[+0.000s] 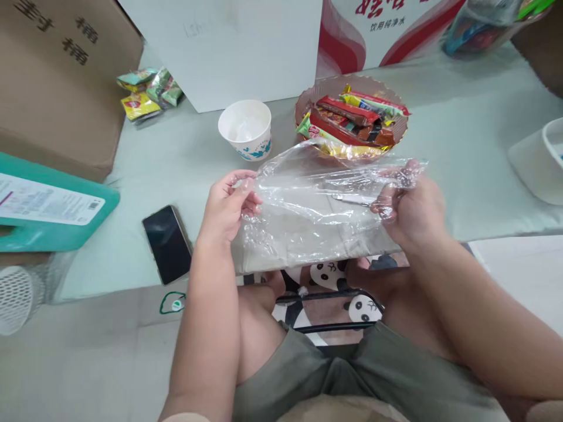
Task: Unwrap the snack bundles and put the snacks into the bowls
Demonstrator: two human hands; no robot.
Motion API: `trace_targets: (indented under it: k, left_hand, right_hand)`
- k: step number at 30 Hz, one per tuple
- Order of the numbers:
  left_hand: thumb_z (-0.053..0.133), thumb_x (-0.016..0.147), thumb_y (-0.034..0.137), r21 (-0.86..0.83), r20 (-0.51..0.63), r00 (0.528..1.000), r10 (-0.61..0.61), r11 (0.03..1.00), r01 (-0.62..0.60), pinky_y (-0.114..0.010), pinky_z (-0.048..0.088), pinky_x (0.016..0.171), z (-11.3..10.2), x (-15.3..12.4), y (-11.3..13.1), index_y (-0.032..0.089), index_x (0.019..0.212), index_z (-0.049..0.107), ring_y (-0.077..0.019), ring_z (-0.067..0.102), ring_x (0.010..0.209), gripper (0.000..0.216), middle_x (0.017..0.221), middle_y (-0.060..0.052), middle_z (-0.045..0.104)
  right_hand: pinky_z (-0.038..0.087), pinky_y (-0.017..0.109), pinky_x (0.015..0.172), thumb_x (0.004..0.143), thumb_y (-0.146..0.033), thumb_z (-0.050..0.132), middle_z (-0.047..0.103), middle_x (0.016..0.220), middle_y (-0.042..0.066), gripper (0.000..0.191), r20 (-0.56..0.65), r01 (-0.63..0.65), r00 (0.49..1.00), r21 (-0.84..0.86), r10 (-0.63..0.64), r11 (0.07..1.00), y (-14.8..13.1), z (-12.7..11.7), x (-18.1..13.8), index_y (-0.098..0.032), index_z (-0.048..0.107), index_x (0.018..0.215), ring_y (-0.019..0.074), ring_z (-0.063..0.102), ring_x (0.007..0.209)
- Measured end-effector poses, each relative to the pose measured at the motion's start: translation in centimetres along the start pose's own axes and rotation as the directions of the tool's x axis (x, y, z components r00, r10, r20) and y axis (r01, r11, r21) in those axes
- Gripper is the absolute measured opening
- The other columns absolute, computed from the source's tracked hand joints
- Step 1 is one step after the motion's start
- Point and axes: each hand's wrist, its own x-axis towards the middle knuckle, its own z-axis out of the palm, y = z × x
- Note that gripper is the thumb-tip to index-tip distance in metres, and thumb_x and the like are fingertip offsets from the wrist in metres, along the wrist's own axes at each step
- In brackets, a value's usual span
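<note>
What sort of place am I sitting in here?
Probably a home or casual break room: a snack bowl, paper cup and phone share one cloth-covered table.

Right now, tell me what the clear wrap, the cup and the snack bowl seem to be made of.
Clear wrap: thin, glossy plastic film, by its creases and glints.
Cup: probably paper, white with a blue print; any coating is unclear.
Snack bowl: translucent, pinkish, fluted; likely plastic, though glass is possible.
</note>
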Motion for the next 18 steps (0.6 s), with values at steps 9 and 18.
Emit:
trace_targets:
  k: [9, 18]
  left_hand:
    - [0.093, 0.059, 0.030, 0.124, 0.264, 0.955, -0.137, 0.986, 0.107, -0.018, 0.054, 0.050, -1.6, -0.4, 0.2, 0.019, 0.115, 0.065, -0.0141, 0.072, 0.054, 0.063, 0.068, 0.000, 0.075]
    - [0.088, 0.069, 0.035, -0.098, 0.140, 0.988, 0.059, 0.994, -0.046, -0.018, 0.051, 0.046, -1.7, -0.2, 0.0, 0.021, 0.080, 0.065, -0.0106, 0.066, 0.047, 0.029, 0.061, 0.003, 0.072]
  right_hand:
    - [0.038, 0.022, 0.048, 0.071, -0.033, 0.083, 0.054, 0.051, -0.007, 0.023, 0.215, 0.086, 0.974, -0.071, -0.069, 0.994, 0.8, -1.6, 0.5, -0.022, 0.066, 0.082, 0.0074, 0.048, 0.045]
    - [0.030, 0.027, 0.043, 0.076, -0.048, 0.084, 0.046, 0.051, -0.007, 0.028, 0.230, 0.279, 0.936, -0.031, -0.265, 0.960, 0.8, -2.4, 0.7, -0.028, 0.066, 0.085, 0.0089, 0.039, 0.040]
